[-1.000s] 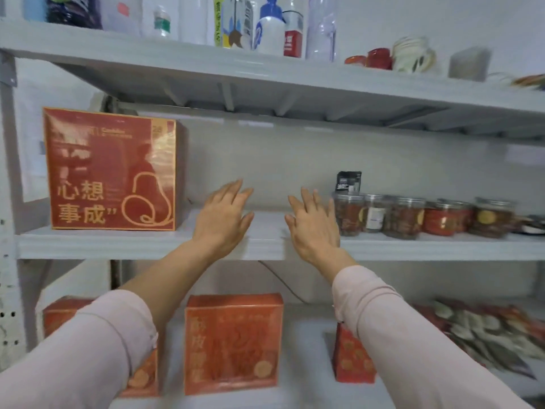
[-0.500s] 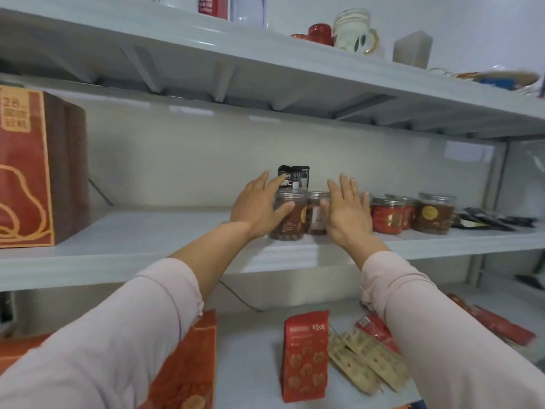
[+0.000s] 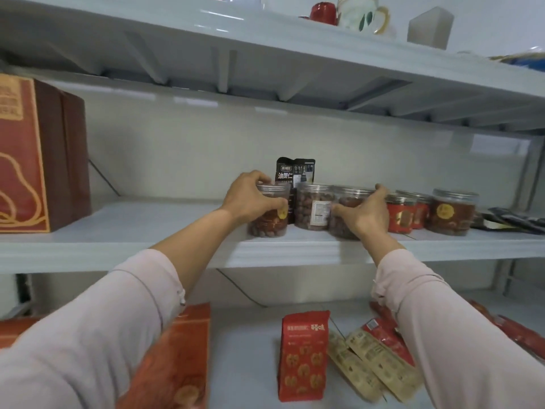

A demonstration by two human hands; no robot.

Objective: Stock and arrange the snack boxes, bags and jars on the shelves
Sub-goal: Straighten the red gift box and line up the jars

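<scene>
- Head-cam view of grey shelving. Both my arms, in pale pink sleeves, stretched to the middle shelf (image 3: 147, 249), where a row of clear snack jars stood near the front edge, right of centre.
- My left hand (image 3: 250, 199) was curled over the lid and side of the leftmost jar (image 3: 269, 224), gripping it. The jar looked upright, base on or just off the shelf; couldn't tell which.
- My right hand (image 3: 367, 215) wrapped the third jar (image 3: 340, 225), thumb across the front, fingers over the lid rim.
- The middle jar (image 3: 312, 208) stood betw. those two, touching or nearly so. A black bag (image 3: 295, 172) stood upright just behind.
- Further right, close together: red-label jars (image 3: 402, 214) and a brown jar w/ yellow sticker (image 3: 452, 212).
- A big red box (image 3: 29, 160) stood well apart at the shelf's left end.
- My read: the step was lining up the jar row.
- To do it well, I judged: slide, don't lift; keep both jars upright; move them evenly so the middle jar didn't get squeezed or tipped; labels to the front.
- Risks, I reckoned: knocking the black bag over, or dragging a jar past the front edge.
</scene>
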